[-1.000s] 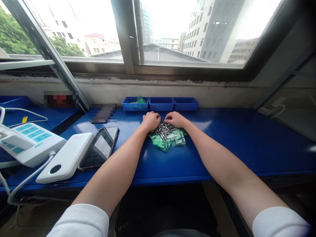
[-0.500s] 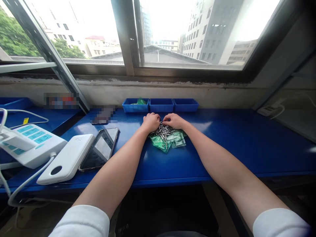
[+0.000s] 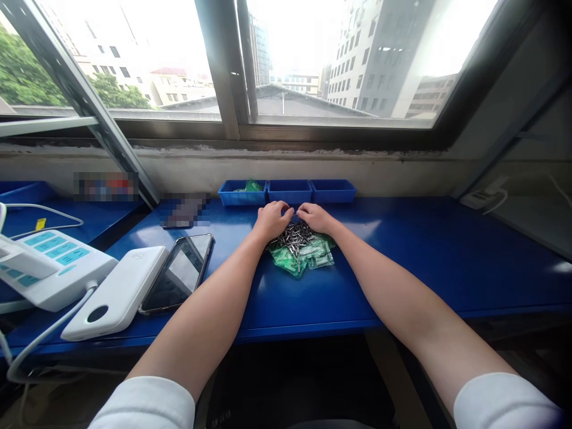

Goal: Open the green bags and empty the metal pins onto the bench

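A heap of small silvery metal pins or screws (image 3: 295, 239) lies on green plastic bags (image 3: 289, 262) near the middle of the blue table. At its far left edge my left hand (image 3: 273, 219) is closed, thumb and fingers pinched together. My right hand (image 3: 316, 217) is closed in a similar pinch at the far right edge. The fingertips of both hands almost meet above the heap. Whatever lies between them is too small to name. One more green bag (image 3: 252, 186) sits in the leftmost of three blue bins behind the hands.
The blue bins (image 3: 289, 192) stand along the wall below the window. To my left are a dark phone (image 3: 181, 271), a white power bank (image 3: 118, 292) and a white power strip (image 3: 58, 262) with cables. A metal shelf post (image 3: 120, 152) rises at the left.
The right hand's fingertips have come closer to the left hand's, above the far side of the heap. The whole view has shifted slightly.
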Demonstrator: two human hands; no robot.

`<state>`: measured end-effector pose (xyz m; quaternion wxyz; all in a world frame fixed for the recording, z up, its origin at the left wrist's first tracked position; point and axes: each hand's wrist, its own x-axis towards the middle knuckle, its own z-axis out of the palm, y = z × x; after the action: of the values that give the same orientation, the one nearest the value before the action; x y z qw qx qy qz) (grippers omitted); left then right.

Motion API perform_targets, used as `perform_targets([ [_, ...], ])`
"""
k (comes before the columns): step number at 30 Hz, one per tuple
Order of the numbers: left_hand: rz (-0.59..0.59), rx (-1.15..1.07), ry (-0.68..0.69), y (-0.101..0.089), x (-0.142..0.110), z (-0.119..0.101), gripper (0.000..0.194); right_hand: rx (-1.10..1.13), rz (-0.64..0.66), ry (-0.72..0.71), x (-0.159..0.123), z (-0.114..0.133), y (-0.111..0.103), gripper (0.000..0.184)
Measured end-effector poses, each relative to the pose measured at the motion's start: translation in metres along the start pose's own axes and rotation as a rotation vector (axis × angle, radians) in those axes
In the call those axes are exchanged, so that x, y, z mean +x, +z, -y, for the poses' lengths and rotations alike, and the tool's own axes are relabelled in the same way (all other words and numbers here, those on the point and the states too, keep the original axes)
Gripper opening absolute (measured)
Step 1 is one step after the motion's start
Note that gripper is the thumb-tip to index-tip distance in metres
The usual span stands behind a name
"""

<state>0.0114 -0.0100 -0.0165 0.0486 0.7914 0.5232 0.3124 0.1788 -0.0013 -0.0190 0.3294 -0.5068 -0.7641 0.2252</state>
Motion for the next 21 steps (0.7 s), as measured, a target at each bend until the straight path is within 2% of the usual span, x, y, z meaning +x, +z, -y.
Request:
perform_targets([
  [7, -0.007, -0.115, 0.199, -0.002, -0.003, -0.002, 0.026, 0.156, 0.008, -0.067, 0.002, -0.006, -0.001, 0.018],
  [14, -0.059, -0.145, 0.243, 0.001, -0.002, 0.001, 0.020, 0.258, -0.071, -0.061, 0.006, -0.011, -0.002, 0.019],
  [21, -0.075, -0.163, 0.257, 0.001, 0.000, 0.003, 0.019, 0.301, 0.014, -0.029, 0.003, -0.010, -0.006, 0.020],
])
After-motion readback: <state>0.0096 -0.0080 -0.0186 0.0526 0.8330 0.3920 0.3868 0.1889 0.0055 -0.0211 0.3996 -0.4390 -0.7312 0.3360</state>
